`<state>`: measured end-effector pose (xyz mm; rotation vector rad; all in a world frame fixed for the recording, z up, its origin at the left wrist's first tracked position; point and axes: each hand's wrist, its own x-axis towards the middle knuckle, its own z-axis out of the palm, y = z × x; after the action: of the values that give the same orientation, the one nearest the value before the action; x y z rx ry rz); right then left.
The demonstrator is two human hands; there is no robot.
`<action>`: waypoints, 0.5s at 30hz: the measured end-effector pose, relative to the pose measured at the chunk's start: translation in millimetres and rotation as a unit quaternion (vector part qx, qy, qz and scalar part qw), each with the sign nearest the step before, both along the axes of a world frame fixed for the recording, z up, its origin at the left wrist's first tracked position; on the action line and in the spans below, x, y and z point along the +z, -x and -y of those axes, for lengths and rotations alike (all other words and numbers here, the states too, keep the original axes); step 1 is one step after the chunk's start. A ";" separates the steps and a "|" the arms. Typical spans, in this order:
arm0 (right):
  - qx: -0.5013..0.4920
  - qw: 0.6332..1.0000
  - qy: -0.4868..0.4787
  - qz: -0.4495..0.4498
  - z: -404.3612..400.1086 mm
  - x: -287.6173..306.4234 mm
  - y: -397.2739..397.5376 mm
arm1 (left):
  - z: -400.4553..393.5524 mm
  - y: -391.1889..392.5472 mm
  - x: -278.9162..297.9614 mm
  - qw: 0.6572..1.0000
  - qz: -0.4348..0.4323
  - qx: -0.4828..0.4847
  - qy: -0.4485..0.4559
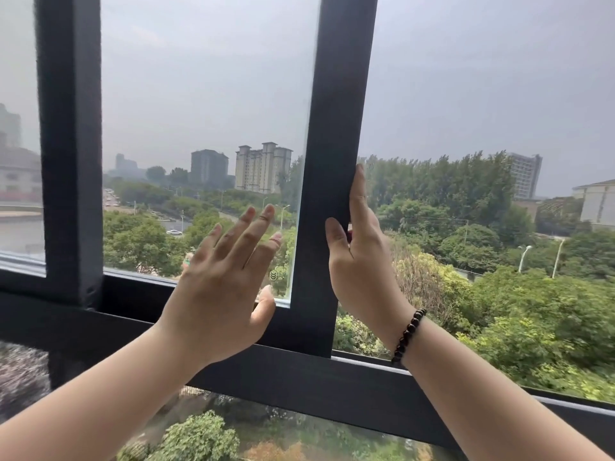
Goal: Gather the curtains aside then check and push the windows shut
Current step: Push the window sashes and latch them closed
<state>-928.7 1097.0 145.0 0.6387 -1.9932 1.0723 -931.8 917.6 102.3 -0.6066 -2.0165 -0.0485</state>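
A sliding window sash with a dark matt metal frame and a clear glass pane (206, 128) fills the centre of the frame, and its right-hand upright (336, 128) stands as a free edge: to the right of it the trees and grey sky show without glass, so the window looks partly open there, with the bottom track (466, 377) running bare toward the lower right. Both hands are set on this sash, apparently to slide it along toward the open side and close the gap. The left hand (223, 281) lies released and flat, fingers straight and spread, palm toward the lower part of the pane at centre; it seems to press on the glass, though whether it is touching cannot be told for certain, and it holds nothing. The right hand (359, 257), with a dark beaded bracelet (407, 337) on its wrist, grasps the upright's outer edge: the thumb rests on the near face and the fingers reach round the far side, hidden behind the bar. A second dark upright (70, 144) stands at the upper left. No curtain shows anywhere in view, so the gathering appears done and the shutting is the step in hand.
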 end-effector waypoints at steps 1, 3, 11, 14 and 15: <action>0.003 1.000 -0.005 -0.001 4.0 0.4 0.8 | 4.6 0.7 -0.7 1.000 0.002 0.002 -0.002; 0.014 1.000 -0.017 -0.009 15.8 0.3 5.0 | 18.2 2.9 -2.9 1.000 0.008 0.008 -0.007; 0.069 0.997 -0.019 -0.005 54.9 4.6 21.8 | 56.8 17.7 -6.2 0.993 -0.045 0.055 -0.093; 0.077 0.997 -0.025 -0.004 67.8 4.6 28.1 | 78.9 20.9 11.0 0.974 -0.078 0.108 -0.184; 0.078 0.997 -0.025 -0.006 71.7 4.4 30.3 | 87.2 21.6 18.4 0.968 -0.085 0.123 -0.201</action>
<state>-959.0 1025.3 149.4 0.8374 -1.9917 1.1112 -953.4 830.4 120.7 -0.0981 -1.8307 -0.2412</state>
